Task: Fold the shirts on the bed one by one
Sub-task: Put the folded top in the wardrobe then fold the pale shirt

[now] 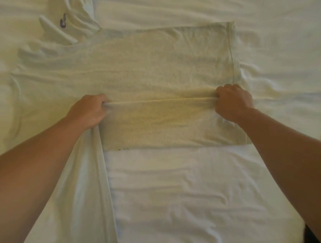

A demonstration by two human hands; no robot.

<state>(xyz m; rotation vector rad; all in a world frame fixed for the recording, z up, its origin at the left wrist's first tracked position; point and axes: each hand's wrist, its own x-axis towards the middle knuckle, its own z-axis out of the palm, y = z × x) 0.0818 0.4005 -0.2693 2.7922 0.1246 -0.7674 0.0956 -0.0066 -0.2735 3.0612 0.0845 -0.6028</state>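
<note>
A pale cream shirt (140,64) lies spread sideways across the white bed (189,188), its hem to the right. My left hand (87,112) and my right hand (233,103) each pinch a raised ridge of the shirt's fabric, stretched taut between them. The near flap of the shirt hangs from this ridge down to a straight edge on the sheet. A sleeve trails under my left forearm toward the bed's front edge. A second light shirt (68,20) with a small dark logo lies crumpled at the upper left.
Wrinkled white bedsheet (272,34) stretches to the right and beyond the shirt. The bed's near right corner (297,227) drops off to a dark floor.
</note>
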